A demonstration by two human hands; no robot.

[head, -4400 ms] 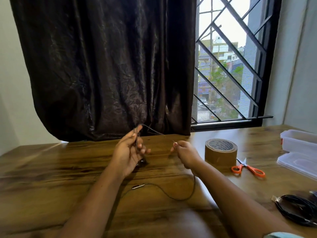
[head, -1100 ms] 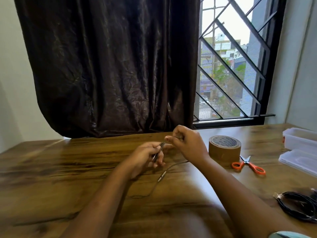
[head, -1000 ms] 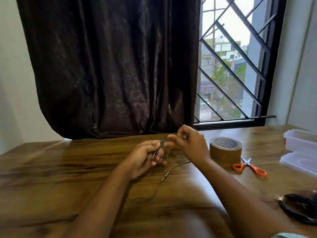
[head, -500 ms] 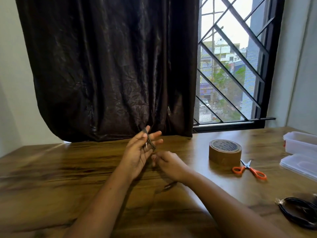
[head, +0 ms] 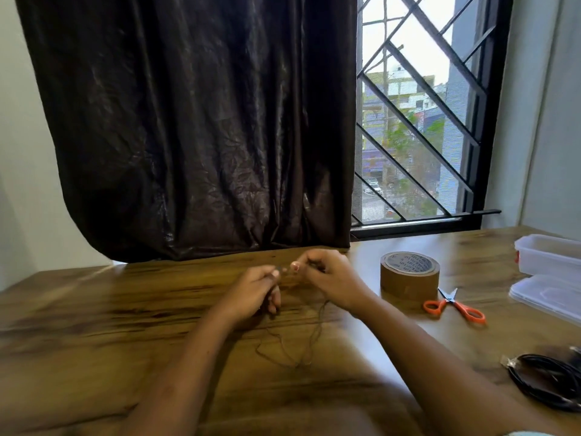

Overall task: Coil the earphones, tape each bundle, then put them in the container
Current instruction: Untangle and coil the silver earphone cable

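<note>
Wooden tabletop (head: 94,325) | container (head: 550,253) far right, tape roll (head: 408,275) just right of right hand (head: 330,278) | left hand (head: 254,291) curled round earphone cord (head: 315,336), right hand pinching it, hands nearly touching | slack hangs from right hand, loops on tabletop below both, nearer person.

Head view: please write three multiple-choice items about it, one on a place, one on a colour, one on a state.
1. Where do the scissors lie?
A. on top of the tape roll
B. on the table, right of the tape roll
C. at the table's left edge

2. Their handles are:
A. blue
B. green
C. orange

3. The earphone cable is:
A. partly loose on the table, rising to the right hand
B. taped in a bundle
C. cut in two

Answers: 1 B, they lie beside the roll's right side; 2 C, both loops are orange; 3 A, a slack loop lies between the forearms.
</note>
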